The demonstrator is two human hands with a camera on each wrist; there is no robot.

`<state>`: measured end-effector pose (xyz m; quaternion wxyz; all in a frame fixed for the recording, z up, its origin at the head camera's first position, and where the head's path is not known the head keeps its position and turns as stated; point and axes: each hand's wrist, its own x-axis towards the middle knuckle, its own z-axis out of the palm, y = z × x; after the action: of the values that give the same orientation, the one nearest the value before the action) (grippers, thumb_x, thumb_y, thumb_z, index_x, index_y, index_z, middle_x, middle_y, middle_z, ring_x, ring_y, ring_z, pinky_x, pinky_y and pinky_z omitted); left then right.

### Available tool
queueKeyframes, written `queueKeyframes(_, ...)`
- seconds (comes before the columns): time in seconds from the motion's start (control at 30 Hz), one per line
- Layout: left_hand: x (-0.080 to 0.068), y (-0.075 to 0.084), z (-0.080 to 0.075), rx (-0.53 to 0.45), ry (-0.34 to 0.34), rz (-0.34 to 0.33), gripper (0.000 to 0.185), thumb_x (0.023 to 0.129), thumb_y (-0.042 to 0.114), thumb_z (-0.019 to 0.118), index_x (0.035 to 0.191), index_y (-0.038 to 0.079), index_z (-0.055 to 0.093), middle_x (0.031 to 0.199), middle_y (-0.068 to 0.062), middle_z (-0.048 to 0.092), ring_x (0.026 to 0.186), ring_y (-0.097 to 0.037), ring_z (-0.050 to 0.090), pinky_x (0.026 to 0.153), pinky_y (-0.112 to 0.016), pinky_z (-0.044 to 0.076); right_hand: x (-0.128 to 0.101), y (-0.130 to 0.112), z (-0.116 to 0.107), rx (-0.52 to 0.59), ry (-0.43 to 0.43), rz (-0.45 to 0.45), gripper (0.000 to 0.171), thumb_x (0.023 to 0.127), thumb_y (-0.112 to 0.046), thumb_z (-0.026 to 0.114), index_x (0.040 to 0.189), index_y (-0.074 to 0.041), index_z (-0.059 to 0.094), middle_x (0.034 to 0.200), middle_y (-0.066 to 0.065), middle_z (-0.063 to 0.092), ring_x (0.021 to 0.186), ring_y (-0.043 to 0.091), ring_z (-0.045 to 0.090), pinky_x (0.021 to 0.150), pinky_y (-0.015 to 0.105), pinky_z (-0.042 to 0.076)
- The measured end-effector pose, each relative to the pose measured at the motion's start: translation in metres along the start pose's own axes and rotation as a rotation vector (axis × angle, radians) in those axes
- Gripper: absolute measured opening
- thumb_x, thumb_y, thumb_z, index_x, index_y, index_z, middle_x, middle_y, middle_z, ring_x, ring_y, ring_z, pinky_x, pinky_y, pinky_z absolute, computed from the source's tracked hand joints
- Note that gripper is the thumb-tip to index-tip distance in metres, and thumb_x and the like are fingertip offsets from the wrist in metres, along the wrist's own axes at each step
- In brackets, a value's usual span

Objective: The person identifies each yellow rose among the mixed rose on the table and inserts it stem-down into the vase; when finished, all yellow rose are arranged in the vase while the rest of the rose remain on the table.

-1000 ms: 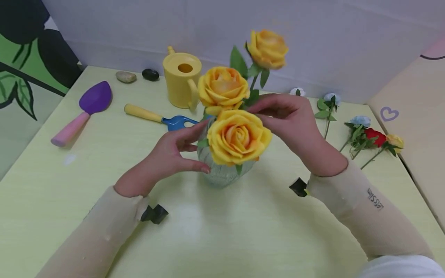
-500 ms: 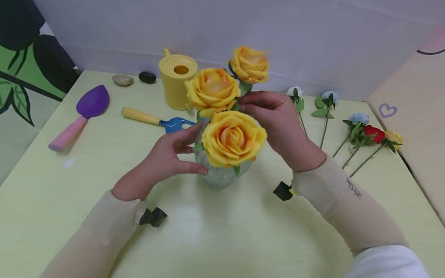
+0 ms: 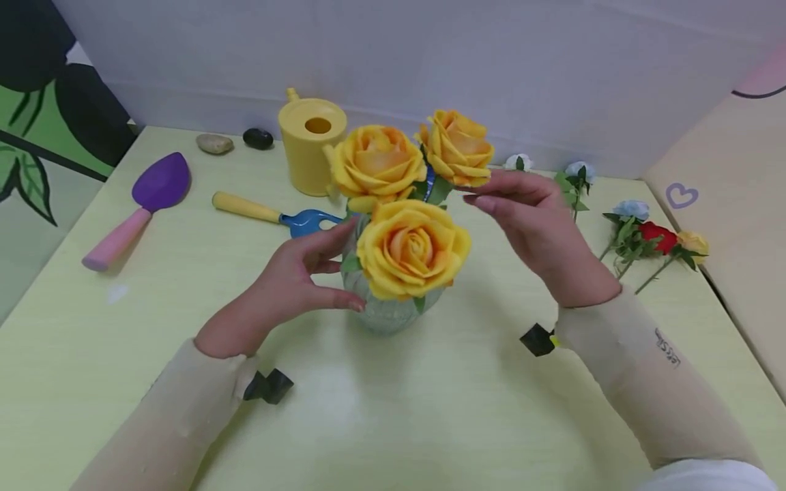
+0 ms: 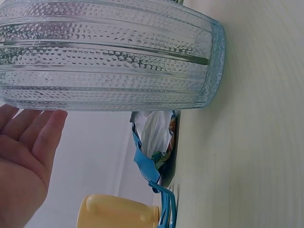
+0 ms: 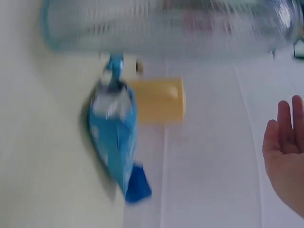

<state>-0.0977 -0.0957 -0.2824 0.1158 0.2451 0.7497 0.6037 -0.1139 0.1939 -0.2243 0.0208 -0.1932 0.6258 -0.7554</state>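
Note:
A ribbed clear glass vase [image 3: 389, 317] stands upright on the pale table. Three yellow roses are in it: a front rose [image 3: 414, 249], a back-left rose [image 3: 376, 164] and a back-right rose [image 3: 457, 151]. My left hand [image 3: 303, 269] holds the vase from the left, thumb in front; in the left wrist view its fingers [image 4: 45, 137] touch the glass. My right hand [image 3: 537, 221] is just right of the back-right rose, thumb and index a little apart. In the right wrist view the right hand [image 5: 289, 156] is off the vase and no stem shows in it.
A yellow watering can [image 3: 310, 153], a blue hand fork [image 3: 254, 208], a purple trowel [image 3: 161, 183] and two stones [image 3: 258, 138] lie left and behind. Several loose flowers, including a red rose [image 3: 658, 239], lie at right. A blue packet [image 5: 111, 133] sits behind the vase.
The back-right rose has come down lower into the vase beside the other two. My right hand has let go of it and drawn back to the right. The left hand stays on the vase.

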Motion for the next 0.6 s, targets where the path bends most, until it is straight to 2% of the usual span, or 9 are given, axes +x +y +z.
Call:
queueKeyframes(0.17,0.0,0.0,0.0,-0.005,0.0,0.009,0.09,0.065,-0.001,0.081,0.143,0.01,0.035,0.144,-0.003,0.038,0.125,-0.017,0.043,0.089,-0.03,0.048,-0.007,-0.012,-0.058,0.112,0.165,0.005,0.014,0.085,0.013,0.056,0.094,0.011,0.066,0.092,0.017,0.066,0.089,0.028,0.064,0.086,0.03,0.05)
queueKeyframes(0.27,0.0,0.0,0.0,-0.007,-0.001,0.023,0.091,0.065,-0.002,0.08,0.142,0.008,0.035,0.144,-0.004,0.037,0.126,-0.018,0.043,0.09,-0.033,0.048,-0.014,-0.018,-0.101,0.158,0.277,0.061,0.015,0.083,0.016,0.056,0.095,0.012,0.065,0.089,0.018,0.067,0.083,0.026,0.066,0.081,0.03,0.052)
queueKeyframes(0.43,0.001,0.0,0.0,-0.017,-0.001,0.02,0.091,0.065,-0.004,0.08,0.143,0.007,0.034,0.144,-0.004,0.037,0.126,-0.018,0.043,0.09,-0.036,0.047,-0.04,-0.027,-0.172,0.037,0.414,0.319,0.016,0.085,0.005,0.06,0.098,0.0,0.069,0.092,0.009,0.067,0.08,0.02,0.067,0.073,0.023,0.053)
queueKeyframes(0.6,0.001,0.001,0.001,-0.033,-0.003,0.021,0.091,0.064,-0.006,0.08,0.142,0.006,0.034,0.145,-0.005,0.036,0.125,-0.019,0.043,0.09,-0.038,0.048,-0.072,-0.024,-0.226,-0.133,0.594,0.538,0.011,0.079,-0.011,0.071,0.09,-0.011,0.071,0.085,0.0,0.068,0.077,0.012,0.067,0.069,0.019,0.053)
